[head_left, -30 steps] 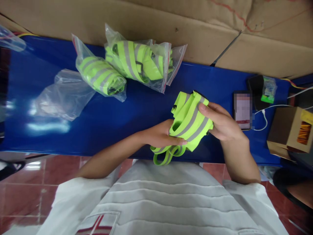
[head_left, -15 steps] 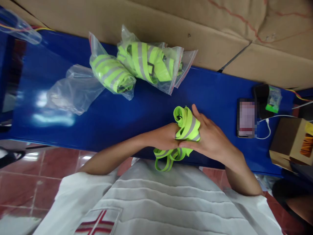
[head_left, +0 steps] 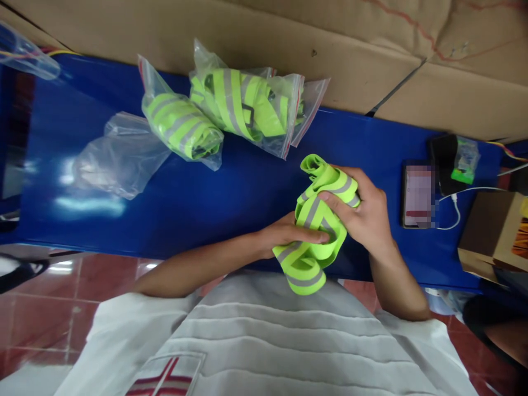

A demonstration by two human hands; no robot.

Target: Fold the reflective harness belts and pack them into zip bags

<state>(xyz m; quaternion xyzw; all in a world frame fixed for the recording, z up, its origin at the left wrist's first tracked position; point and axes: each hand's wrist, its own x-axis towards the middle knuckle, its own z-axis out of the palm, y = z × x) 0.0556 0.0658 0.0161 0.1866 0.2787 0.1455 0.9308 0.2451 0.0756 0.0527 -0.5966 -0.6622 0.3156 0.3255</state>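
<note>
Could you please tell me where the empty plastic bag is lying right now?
In the head view, the empty bag lies on the left of the blue table, just left of the two bagged vests, well away from both hands.

Far left on the blue table (head_left: 231,192): two bagged vests (head_left: 214,113), one empty bag (head_left: 117,157). Far right: phone (head_left: 417,195), white cable (head_left: 454,212), small box (head_left: 493,231). Behind: brown cardboard (head_left: 264,38).
</note>
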